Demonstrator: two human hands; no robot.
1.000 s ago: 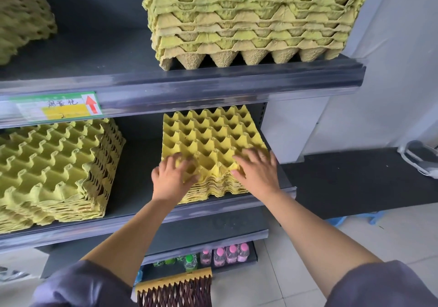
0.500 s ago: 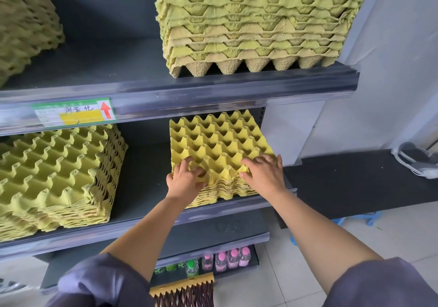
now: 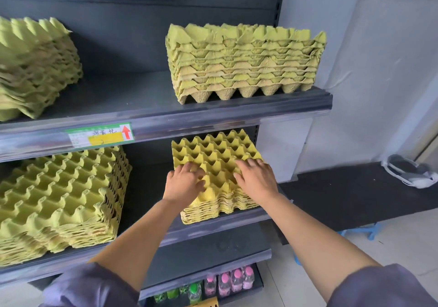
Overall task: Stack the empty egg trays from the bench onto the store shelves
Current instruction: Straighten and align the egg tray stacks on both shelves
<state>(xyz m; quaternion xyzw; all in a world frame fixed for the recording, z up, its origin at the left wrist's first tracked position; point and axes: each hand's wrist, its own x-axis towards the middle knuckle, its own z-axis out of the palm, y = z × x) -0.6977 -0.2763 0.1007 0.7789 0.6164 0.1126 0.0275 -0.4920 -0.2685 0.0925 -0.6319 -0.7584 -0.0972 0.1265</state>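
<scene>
Store shelving, dark grey, viewed from the aisle – contents:

1. Middle shelf (image 3: 220,222), R end: short stack of egg trays (image 3: 213,151), bright yellow, cups up, front edge right at the shelf lip. Person has both hands on its top tray. L hand (image 3: 183,184) at front-left corner, fingers bent down into the cups, thumb out to the right; its grip – can't tell if it nips a ridge or only presses. R hand (image 3: 257,180) at front-right, palm down, fingers spread and near straight, grip apart, clamped on nothing. Grey-purple sleeves (image 3: 90,285) pushed up the forearms.

2. Middle shelf, L end: taller stack (image 3: 59,200), greener, well apart from item 1.

3. Upper shelf (image 3: 237,115): side-on stack (image 3: 241,65) at R end, directly above item 1; blurred stack (image 3: 35,65) at L end.

4. Shelf label (image 3: 100,135) on upper shelf's front edge, green border, yellow patch, red arrow pointing up; handwriting not legible.

5. Bottom shelf: bottles (image 3: 227,282), pink caps at R, green caps beside them to the L.

6. Black worktop (image 3: 355,195) to R of shelving, low, w/ white object (image 3: 412,174) near its far end, too blurred to ID; blue stool (image 3: 369,232) below it on pale tiled floor
</scene>
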